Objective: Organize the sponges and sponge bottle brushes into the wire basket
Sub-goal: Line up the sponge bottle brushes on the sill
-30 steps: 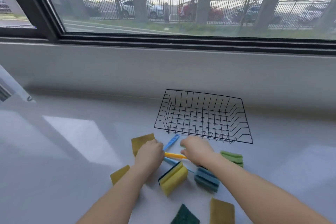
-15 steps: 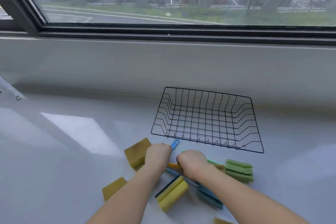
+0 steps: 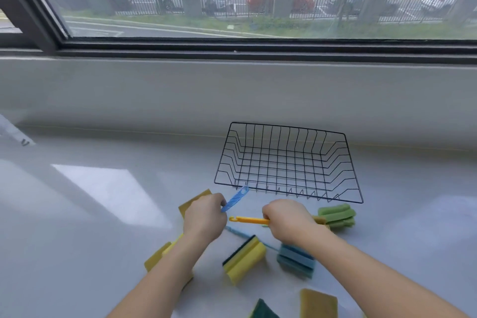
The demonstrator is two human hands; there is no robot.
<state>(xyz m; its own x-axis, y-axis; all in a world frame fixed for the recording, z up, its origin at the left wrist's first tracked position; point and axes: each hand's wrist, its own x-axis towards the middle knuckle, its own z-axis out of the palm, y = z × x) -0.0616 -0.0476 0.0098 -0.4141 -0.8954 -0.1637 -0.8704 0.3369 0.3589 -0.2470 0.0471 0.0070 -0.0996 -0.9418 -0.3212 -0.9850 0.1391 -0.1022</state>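
The wire basket [image 3: 287, 162] sits empty at twelve o'clock — left hand [image 3: 204, 217] grips the blue brush [image 3: 235, 199], right hand [image 3: 286, 219] grips the yellow brush [image 3: 249, 220], nearer.

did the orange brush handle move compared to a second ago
Yes. The orange brush handle, gripped by the right hand, now lies clear of the left hand, below the wire basket.

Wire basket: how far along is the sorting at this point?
Nothing is done yet: the wire basket holds no items. In hand: the left hand grips a blue brush handle, and the right hand grips a yellow brush handle. Left on the counter: the green sponge brush head, blue sponge brush head, yellow grooved sponge and several flat sponges.
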